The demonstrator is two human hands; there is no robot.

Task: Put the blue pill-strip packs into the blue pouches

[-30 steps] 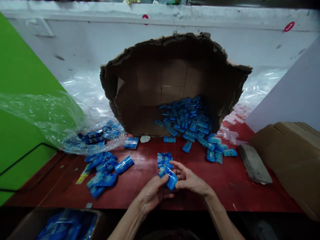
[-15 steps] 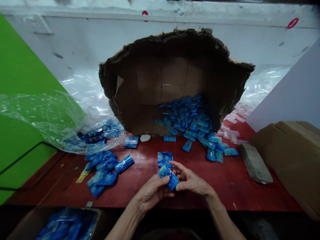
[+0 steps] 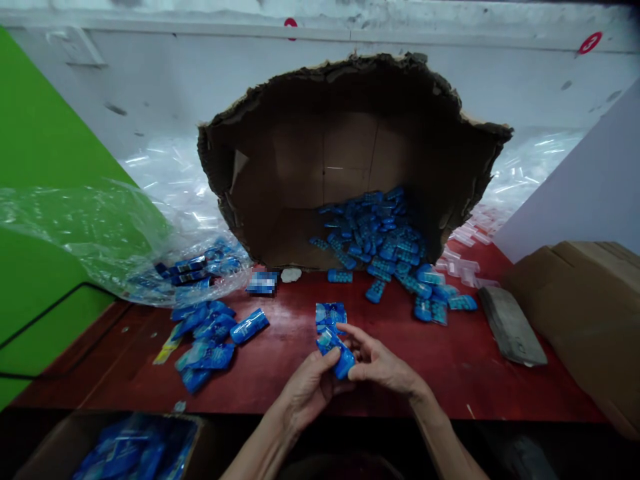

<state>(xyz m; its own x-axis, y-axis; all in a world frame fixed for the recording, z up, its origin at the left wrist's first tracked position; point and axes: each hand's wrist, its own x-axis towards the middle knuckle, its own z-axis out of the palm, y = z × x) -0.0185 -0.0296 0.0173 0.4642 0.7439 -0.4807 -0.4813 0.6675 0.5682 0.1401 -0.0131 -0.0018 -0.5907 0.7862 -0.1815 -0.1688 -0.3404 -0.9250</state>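
Note:
My left hand is closed around a small blue packet, its thumb lying across the front. The packet is tilted, with its lower end towards the right. My right hand grips that end, thumb against the edge and some fingers hidden behind. Its index finger stretches towards a flat blue wrapper just beyond, which the held packet partly overlaps; whether the two are joined I cannot tell. To the left, a single blue packet lies beside a heap of blue packets.
A torn-edged cardboard box lies open towards me, spilling small blue-and-clear pieces onto the red table. Clear plastic pieces and a brown carton are at right. An open box of blue packets stands lower left.
My right hand has shifted slightly left, its thumb closer in against the packet. The left hand and packet have turned a little; the things on the table look the same.

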